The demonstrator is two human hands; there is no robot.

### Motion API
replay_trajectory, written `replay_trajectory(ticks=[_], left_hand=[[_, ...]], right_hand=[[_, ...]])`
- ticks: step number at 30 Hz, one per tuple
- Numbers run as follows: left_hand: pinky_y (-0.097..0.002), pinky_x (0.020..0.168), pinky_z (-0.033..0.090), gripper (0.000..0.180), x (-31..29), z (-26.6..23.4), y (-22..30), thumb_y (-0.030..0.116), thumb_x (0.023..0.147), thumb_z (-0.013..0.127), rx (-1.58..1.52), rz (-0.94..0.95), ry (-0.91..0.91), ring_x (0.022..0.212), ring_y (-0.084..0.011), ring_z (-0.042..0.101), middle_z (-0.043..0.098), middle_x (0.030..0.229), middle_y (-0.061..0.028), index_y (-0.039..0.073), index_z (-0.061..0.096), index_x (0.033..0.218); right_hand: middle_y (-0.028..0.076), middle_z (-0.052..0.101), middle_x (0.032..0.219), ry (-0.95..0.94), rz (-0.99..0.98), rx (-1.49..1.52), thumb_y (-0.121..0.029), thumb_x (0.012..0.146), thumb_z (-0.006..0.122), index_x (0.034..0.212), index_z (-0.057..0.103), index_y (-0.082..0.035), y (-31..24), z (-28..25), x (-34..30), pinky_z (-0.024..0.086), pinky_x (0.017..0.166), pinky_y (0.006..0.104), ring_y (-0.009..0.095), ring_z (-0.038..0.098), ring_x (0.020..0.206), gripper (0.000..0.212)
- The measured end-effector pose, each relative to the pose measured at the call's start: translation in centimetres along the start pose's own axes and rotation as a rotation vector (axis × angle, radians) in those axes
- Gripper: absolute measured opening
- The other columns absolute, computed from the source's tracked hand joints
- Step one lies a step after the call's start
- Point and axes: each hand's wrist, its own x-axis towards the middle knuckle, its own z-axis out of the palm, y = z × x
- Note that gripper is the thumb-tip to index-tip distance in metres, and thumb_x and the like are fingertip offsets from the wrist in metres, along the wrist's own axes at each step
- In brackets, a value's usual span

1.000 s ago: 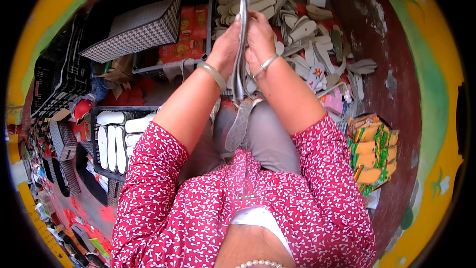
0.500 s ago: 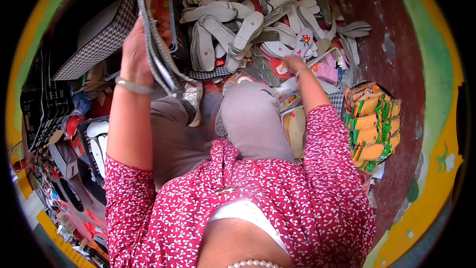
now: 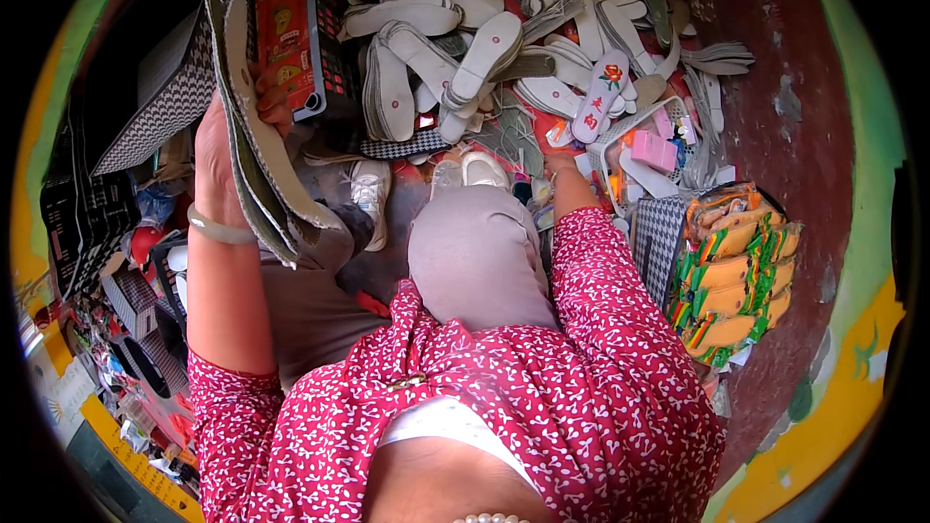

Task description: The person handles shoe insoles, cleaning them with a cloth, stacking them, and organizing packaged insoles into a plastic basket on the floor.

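Note:
My left hand (image 3: 219,157) is raised on the left, closed round a few grey-white insoles (image 3: 254,131) that stand on edge and fan apart at their lower ends. Lower down and farther right, my right hand (image 3: 561,166) reaches down among small items on the floor. Its fingers are too small and unclear to tell whether they grip anything. Just beyond it lie a small orange-and-white packet (image 3: 559,134) and a white insole with an embroidered red flower (image 3: 601,95). A heap of bundled white insoles (image 3: 426,58) spreads across the far floor.
Houndstooth-patterned boxes (image 3: 160,111) stand at the left, with a black basket (image 3: 325,68) beside the heap. Yellow packaged insoles (image 3: 727,271) fill a container at the right. A pink box (image 3: 654,151) sits near my right hand, before the dark red wall (image 3: 775,136).
My left hand has moved a little left and down with the insoles. My right hand has drawn back toward me, away from the embroidered insole, which shows more fully.

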Motion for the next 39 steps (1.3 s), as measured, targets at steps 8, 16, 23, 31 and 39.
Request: replay_trajectory(ticks=[8, 16, 23, 31, 39], left_hand=[[-0.0223, 0.053, 0.037, 0.015, 0.3, 1.0, -0.6, 0.016, 0.093, 0.043, 0.031, 0.019, 0.016, 0.063, -0.0127, 0.039, 0.045, 0.077, -0.0059, 0.002, 0.048, 0.092], [-0.0244, 0.054, 0.037, 0.024, -0.6, 0.8, -1.5, 0.027, 0.095, 0.043, 0.079, 0.032, 0.015, 0.061, -0.0147, 0.042, 0.049, 0.072, -0.0051, 0.005, 0.052, 0.09], [-0.0231, 0.053, 0.041, 0.027, -0.8, 1.5, -2.2, 0.03, 0.093, 0.047, 0.053, -0.057, -0.083, 0.062, -0.0149, 0.045, 0.049, 0.074, -0.0061, 0.004, 0.049, 0.087], [-0.0258, 0.05, 0.046, 0.028, 1.1, 2.2, -3.2, 0.02, 0.09, 0.044, -0.011, -0.094, -0.085, 0.069, -0.0216, 0.052, 0.053, 0.087, -0.0161, -0.003, 0.047, 0.104], [-0.0279, 0.051, 0.046, 0.034, 3.6, -0.1, -3.5, 0.028, 0.09, 0.04, -0.052, -0.158, -0.356, 0.069, -0.022, 0.057, 0.058, 0.086, -0.0138, -0.001, 0.053, 0.101]], right_hand=[[0.011, 0.066, 0.09, 0.073, -0.662, -0.765, -0.036, 0.087, 0.043, 0.098, 0.064, -0.005, -1.2, 1.7, -0.3, 0.049, 0.074, 0.0377, 0.024, 0.064, 0.08, 0.039], [0.015, 0.064, 0.1, 0.419, -0.496, -0.827, -0.02, 0.085, 0.044, 0.094, 0.066, -0.004, -7.3, -2.9, -16.6, 0.051, 0.075, 0.0413, 0.032, 0.063, 0.088, 0.028], [0.013, 0.067, 0.086, 0.76, -0.896, -0.452, -0.016, 0.08, 0.052, 0.094, 0.067, -0.002, -8.1, -12.5, -25.5, 0.051, 0.067, 0.0355, 0.026, 0.065, 0.075, 0.025], [0.0, 0.062, 0.089, 0.204, -1.212, 0.469, -0.002, 0.081, 0.06, 0.112, 0.058, 0.006, -15.2, -9.4, -42.7, 0.042, 0.065, 0.0171, 0.003, 0.051, 0.073, 0.032], [0.014, 0.06, 0.077, 0.597, -1.557, -0.36, -0.013, 0.079, 0.053, 0.113, 0.057, -0.005, -19.7, -1.2, -52.9, 0.048, 0.063, 0.0379, 0.03, 0.059, 0.067, 0.036]])
